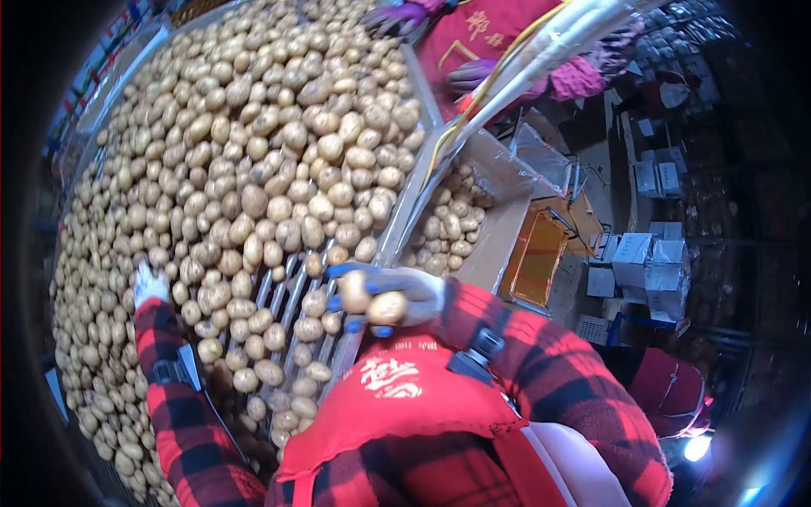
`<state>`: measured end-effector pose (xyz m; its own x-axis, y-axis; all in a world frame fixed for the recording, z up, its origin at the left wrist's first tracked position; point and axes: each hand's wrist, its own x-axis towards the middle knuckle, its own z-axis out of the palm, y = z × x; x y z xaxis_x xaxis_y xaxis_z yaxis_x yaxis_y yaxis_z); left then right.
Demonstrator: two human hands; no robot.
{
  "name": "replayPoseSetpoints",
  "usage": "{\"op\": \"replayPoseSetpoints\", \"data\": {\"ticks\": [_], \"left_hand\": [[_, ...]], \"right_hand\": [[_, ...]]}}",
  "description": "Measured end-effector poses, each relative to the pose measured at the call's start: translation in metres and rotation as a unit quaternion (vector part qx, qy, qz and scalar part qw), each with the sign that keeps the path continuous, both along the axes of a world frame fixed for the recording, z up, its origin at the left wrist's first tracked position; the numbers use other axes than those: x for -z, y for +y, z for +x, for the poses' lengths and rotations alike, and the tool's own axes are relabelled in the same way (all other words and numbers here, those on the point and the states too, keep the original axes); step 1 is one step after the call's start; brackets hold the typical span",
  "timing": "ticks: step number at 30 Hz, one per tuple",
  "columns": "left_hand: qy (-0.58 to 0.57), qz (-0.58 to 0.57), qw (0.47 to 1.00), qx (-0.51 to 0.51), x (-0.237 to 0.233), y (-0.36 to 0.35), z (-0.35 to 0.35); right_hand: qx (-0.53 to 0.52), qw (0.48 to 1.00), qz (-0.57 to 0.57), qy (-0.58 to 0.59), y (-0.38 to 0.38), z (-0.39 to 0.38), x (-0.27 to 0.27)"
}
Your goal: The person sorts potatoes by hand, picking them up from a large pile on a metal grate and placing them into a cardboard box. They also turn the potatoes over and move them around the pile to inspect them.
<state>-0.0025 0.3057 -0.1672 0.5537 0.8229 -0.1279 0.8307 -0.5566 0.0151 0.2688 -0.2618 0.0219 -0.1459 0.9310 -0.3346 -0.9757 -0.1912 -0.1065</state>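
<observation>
Potatoes (253, 201) lie heaped over a broad slatted surface in front of me. My right hand (418, 291), in a grey glove with blue fingertips, is closed around two potatoes (387, 308) by the near edge of the surface, in front of my red apron (397, 380). On the left, my left hand (150, 285) in a pale glove reaches in among the potatoes. Glare washes it out and its fingers are hidden. Metal slats (291, 287) show through a gap in the heap between my hands.
A box (498, 182) with potatoes (456, 215) inside stands beyond the metal rim on the right. White pipes and a yellow cable (435, 160) run above that corner. Across the rim, a person's purple-gloved hand (471, 76) is near the edge. Stacked cartons (642, 262) stand farther right.
</observation>
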Motion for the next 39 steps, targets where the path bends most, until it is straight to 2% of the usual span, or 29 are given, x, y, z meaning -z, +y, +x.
{"op": "replayPoseSetpoints", "data": {"ticks": [3, 4, 6, 7, 8, 9, 10, 11, 12, 14, 16, 18, 19, 20, 21, 22, 23, 26, 27, 28, 29, 30, 31, 32, 33, 35, 36, 38, 39], "left_hand": [[0.023, 0.047, 0.998, 0.034, 0.031, 0.008, -0.025], [0.011, 0.006, 1.000, -0.003, -0.021, -0.036, -0.005], [-0.034, -0.076, 0.996, -0.023, -0.047, -0.055, 0.004], [-0.196, -0.150, 0.967, -0.053, -0.046, -0.059, 0.002], [-0.348, -0.220, 0.908, -0.080, -0.043, -0.060, -0.006], [-0.482, -0.192, 0.854, -0.035, -0.013, -0.041, -0.021], [-0.535, -0.227, 0.809, -0.085, -0.037, -0.061, -0.016], [-0.549, -0.233, 0.798, -0.087, -0.086, -0.103, 0.001], [-0.553, -0.242, 0.794, -0.067, -0.116, -0.148, 0.022], [-0.557, -0.261, 0.788, -0.002, -0.164, -0.235, 0.066], [-0.485, -0.322, 0.805, 0.111, -0.212, -0.325, 0.106], [-0.470, -0.370, 0.777, 0.198, -0.207, -0.396, 0.131], [-0.430, -0.298, 0.800, 0.294, -0.212, -0.413, 0.136], [-0.384, -0.228, 0.805, 0.391, -0.227, -0.425, 0.142], [-0.384, -0.262, 0.791, 0.398, -0.234, -0.430, 0.142], [-0.385, -0.269, 0.808, 0.356, -0.214, -0.431, 0.136], [-0.354, -0.255, 0.824, 0.361, -0.200, -0.430, 0.133], [-0.224, -0.230, 0.860, 0.397, -0.156, -0.435, 0.117], [-0.191, -0.180, 0.868, 0.421, -0.137, -0.441, 0.109], [-0.155, -0.136, 0.870, 0.447, -0.123, -0.450, 0.101], [-0.148, -0.155, 0.868, 0.448, -0.118, -0.448, 0.101], [-0.156, -0.160, 0.867, 0.445, -0.118, -0.448, 0.102], [-0.152, -0.160, 0.865, 0.452, -0.121, -0.448, 0.102], [-0.148, -0.158, 0.864, 0.454, -0.123, -0.447, 0.103], [-0.164, -0.152, 0.859, 0.461, -0.118, -0.447, 0.103], [-0.137, -0.201, 0.861, 0.447, -0.133, -0.447, 0.108], [-0.154, -0.207, 0.861, 0.438, -0.124, -0.446, 0.105], [-0.139, -0.193, 0.868, 0.435, -0.130, -0.446, 0.102], [-0.147, -0.186, 0.868, 0.435, -0.128, -0.445, 0.097]], "right_hand": [[0.146, 0.989, -0.024, -0.025, -0.076, 0.035, -0.003], [0.191, 0.981, -0.017, -0.017, -0.098, 0.044, 0.002], [0.299, 0.937, -0.142, -0.115, -0.132, 0.061, 0.020], [0.305, 0.901, -0.226, -0.213, -0.140, 0.078, 0.041], [0.307, 0.849, -0.306, -0.302, -0.144, 0.088, 0.053], [0.283, 0.799, -0.336, -0.412, -0.135, 0.086, 0.043], [0.248, 0.727, -0.376, -0.518, -0.125, 0.083, 0.029], [0.211, 0.644, -0.421, -0.603, -0.115, 0.081, 0.016], [0.205, 0.724, -0.362, -0.551, -0.096, 0.073, -0.008], [0.182, 0.899, -0.187, -0.352, -0.056, 0.046, -0.014], [0.149, 0.959, -0.103, -0.218, -0.019, 0.006, -0.027], [0.159, 0.971, 0.082, -0.159, -0.001, -0.024, -0.025], [0.179, 0.980, 0.035, -0.075, 0.004, -0.027, 0.008], [0.171, 0.981, 0.053, -0.072, -0.003, -0.019, 0.026], [0.204, 0.975, 0.005, -0.091, -0.019, -0.017, 0.030], [0.226, 0.967, -0.043, -0.112, -0.035, -0.014, 0.032], [0.238, 0.964, -0.042, -0.113, -0.054, -0.009, 0.022], [0.333, 0.937, -0.051, -0.091, -0.109, 0.000, 0.047], [0.369, 0.853, -0.130, -0.345, -0.129, 0.007, 0.058], [0.425, 0.823, -0.164, -0.340, -0.156, 0.019, 0.051], [0.477, 0.787, -0.197, -0.337, -0.182, 0.030, 0.045], [0.548, 0.814, -0.173, -0.082, -0.211, 0.055, 0.021], [0.543, 0.824, -0.125, -0.096, -0.268, 0.089, 0.059], [0.568, 0.814, -0.125, 0.009, -0.288, 0.105, 0.013], [0.599, 0.780, -0.171, -0.055, -0.322, 0.137, 0.007], [0.636, 0.675, -0.318, -0.198, -0.386, 0.185, 0.002], [0.631, 0.625, -0.385, -0.250, -0.395, 0.206, -0.002], [0.563, 0.573, -0.467, -0.369, -0.355, 0.224, -0.004], [0.477, 0.569, -0.476, -0.471, -0.303, 0.205, -0.009]]}}
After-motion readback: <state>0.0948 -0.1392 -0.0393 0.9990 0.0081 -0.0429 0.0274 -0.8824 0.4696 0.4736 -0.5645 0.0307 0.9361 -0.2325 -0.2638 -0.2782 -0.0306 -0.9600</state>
